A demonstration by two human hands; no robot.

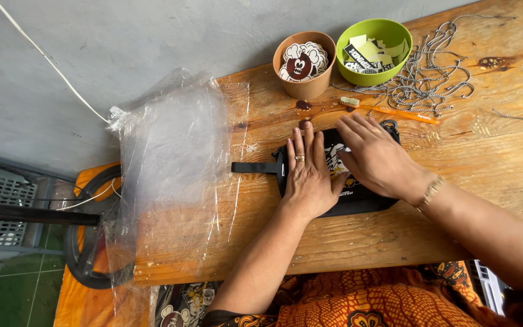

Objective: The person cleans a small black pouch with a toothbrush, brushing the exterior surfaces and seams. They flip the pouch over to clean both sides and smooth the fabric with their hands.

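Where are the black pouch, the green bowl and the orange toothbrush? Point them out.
black pouch (358, 198): head view, lower edge between the wrists.
green bowl (370, 75): head view, front outer wall.
orange toothbrush (394, 111): head view, middle of the handle.

Both hands — left hand (307, 175) beside right hand (375, 158) — lie on the pouch (358, 197); 2 bowls (304, 63) stand behind it, chains (431, 72) to their right, plastic sheet (171, 157) leftward.

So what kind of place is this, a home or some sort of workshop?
Probably a small home workshop for packing goods. A worn wooden table holds a black pouch, clear plastic bags, cups of stickers and a heap of metal chains.
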